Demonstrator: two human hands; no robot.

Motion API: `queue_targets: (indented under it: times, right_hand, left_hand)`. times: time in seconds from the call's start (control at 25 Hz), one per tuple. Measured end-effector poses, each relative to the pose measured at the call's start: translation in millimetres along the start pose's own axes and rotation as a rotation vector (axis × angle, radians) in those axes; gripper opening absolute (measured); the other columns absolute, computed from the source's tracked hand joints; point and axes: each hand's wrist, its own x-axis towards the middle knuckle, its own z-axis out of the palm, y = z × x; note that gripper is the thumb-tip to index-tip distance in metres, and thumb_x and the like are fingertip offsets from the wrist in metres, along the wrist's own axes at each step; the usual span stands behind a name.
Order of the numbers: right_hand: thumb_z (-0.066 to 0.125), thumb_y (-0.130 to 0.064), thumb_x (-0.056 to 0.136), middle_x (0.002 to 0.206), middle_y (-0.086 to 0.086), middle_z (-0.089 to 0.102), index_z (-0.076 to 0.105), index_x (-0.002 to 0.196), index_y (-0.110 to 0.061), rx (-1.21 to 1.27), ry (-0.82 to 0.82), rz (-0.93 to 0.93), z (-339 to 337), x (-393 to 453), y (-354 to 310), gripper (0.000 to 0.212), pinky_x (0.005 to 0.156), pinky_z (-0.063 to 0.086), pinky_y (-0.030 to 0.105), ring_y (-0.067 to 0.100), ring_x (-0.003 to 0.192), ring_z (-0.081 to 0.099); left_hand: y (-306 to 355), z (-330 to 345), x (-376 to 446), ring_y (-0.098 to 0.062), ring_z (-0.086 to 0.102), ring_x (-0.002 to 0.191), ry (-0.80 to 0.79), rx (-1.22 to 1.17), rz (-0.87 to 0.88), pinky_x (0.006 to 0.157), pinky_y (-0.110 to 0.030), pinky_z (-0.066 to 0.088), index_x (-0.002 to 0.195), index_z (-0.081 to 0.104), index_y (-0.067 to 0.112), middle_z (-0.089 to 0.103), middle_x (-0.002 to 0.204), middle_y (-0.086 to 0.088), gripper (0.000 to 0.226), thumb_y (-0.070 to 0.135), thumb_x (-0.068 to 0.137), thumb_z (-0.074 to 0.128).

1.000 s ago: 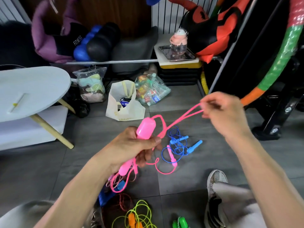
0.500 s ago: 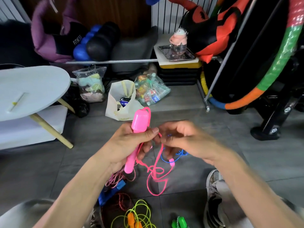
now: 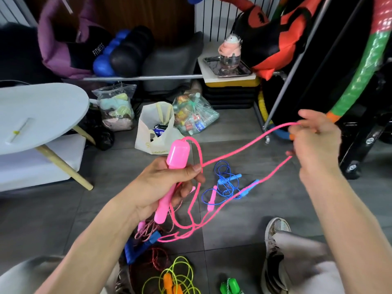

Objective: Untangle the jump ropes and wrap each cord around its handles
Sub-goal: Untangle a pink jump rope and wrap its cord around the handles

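While left hand grips one pink handle, right hand pinches pink cord, one blue rope on floor.

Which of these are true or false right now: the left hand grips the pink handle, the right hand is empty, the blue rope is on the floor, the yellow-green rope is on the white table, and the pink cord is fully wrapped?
1. The left hand grips the pink handle. True.
2. The right hand is empty. False: it pinches a loop of the pink cord, pulled out to the side.
3. The blue rope lies on the floor. True.
4. The yellow-green rope lies on the white table. False: it is on the floor near the person's legs.
5. The pink cord is fully wrapped round its handles. False: it hangs in loose loops down to the floor.
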Motion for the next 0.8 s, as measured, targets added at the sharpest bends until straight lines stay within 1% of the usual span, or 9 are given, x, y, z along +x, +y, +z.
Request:
queue_targets:
  times: [0.08,0.12,0.2,0.24,0.36,0.52,0.64,0.72,0.8]
  right_hand:
    - [0.066,-0.006,0.076,0.118,-0.010,0.061,0.061,0.115,-0.040,-0.014,-0.308,-0.057,10,-24,0,0.052,0.069,0.060,0.034,0.013,0.088,0.066]
    - [0.067,-0.001,0.080,0.119,-0.006,0.063,0.062,0.118,-0.035,0.067,-0.559,-0.006,14,-43,-4,0.052,0.067,0.059,0.033,0.011,0.079,0.066]
    - [0.065,0.001,0.088,0.106,0.002,0.070,0.066,0.116,-0.019,0.101,-1.030,0.095,22,-76,-11,0.034,0.059,0.057,0.035,0.018,0.064,0.062]
    - [0.066,-0.002,0.088,0.095,0.003,0.072,0.069,0.109,-0.014,0.033,-1.146,0.079,22,-83,-13,0.024,0.059,0.057,0.036,0.023,0.062,0.061]
    - [0.070,-0.002,0.086,0.076,0.006,0.071,0.072,0.090,-0.011,-0.138,-1.054,-0.067,18,-67,-8,0.010,0.063,0.058,0.040,0.024,0.066,0.063]
    - [0.069,-0.003,0.085,0.067,-0.005,0.065,0.071,0.076,-0.023,-0.162,-0.443,-0.220,1,-26,-4,0.022,0.071,0.060,0.047,0.010,0.062,0.062]
    - [0.065,-0.025,0.082,0.081,-0.007,0.065,0.069,0.079,-0.037,-0.242,-0.060,-0.271,-20,5,4,0.013,0.070,0.059,0.051,0.012,0.072,0.068]
    - [0.065,-0.028,0.080,0.103,-0.009,0.065,0.069,0.096,-0.044,-0.281,-0.167,-0.311,-17,-2,2,0.024,0.074,0.059,0.051,0.018,0.083,0.067]
    - [0.069,-0.009,0.085,0.115,-0.004,0.067,0.067,0.116,-0.030,-0.011,-0.632,-0.090,-2,-38,-3,0.038,0.071,0.061,0.045,0.017,0.078,0.065]
  left_hand:
    - [1,2,-1,-0.012,0.035,0.034,-0.025,-0.017,0.012,0.034,-0.018,0.027,0.077,0.070,0.001,0.045,0.047,-0.008,0.026,0.027,0.076,0.067]
    - [0,3,-1,-0.013,0.034,0.034,-0.038,-0.019,0.020,0.035,-0.018,0.027,0.076,0.071,0.003,0.044,0.047,-0.008,0.025,0.028,0.076,0.068]
    - [-1,4,0,-0.014,0.032,0.035,-0.055,-0.005,0.029,0.037,-0.019,0.024,0.071,0.071,0.009,0.045,0.048,-0.007,0.020,0.028,0.078,0.074]
    - [-1,5,0,-0.015,0.032,0.035,-0.064,0.008,0.029,0.037,-0.019,0.024,0.068,0.071,0.013,0.046,0.048,-0.008,0.019,0.029,0.078,0.076]
    - [-2,11,1,-0.018,0.040,0.038,-0.057,0.018,0.010,0.038,-0.020,0.034,0.074,0.075,0.011,0.055,0.054,-0.012,0.016,0.027,0.076,0.072]
    - [-4,7,8,-0.020,0.047,0.040,0.038,0.131,-0.026,0.042,-0.022,0.037,0.078,0.072,0.002,0.060,0.058,-0.016,0.020,0.021,0.085,0.068]
    - [-2,3,6,-0.021,0.043,0.039,0.018,0.158,-0.006,0.041,-0.022,0.033,0.077,0.072,0.000,0.056,0.051,-0.015,0.026,0.026,0.083,0.069]
    - [0,4,3,-0.018,0.039,0.036,0.002,0.113,0.033,0.037,-0.019,0.031,0.076,0.071,0.001,0.052,0.047,-0.013,0.027,0.028,0.079,0.069]
    - [1,6,2,-0.016,0.037,0.034,-0.001,0.074,0.053,0.034,-0.018,0.031,0.075,0.072,0.003,0.051,0.045,-0.011,0.024,0.026,0.080,0.068]
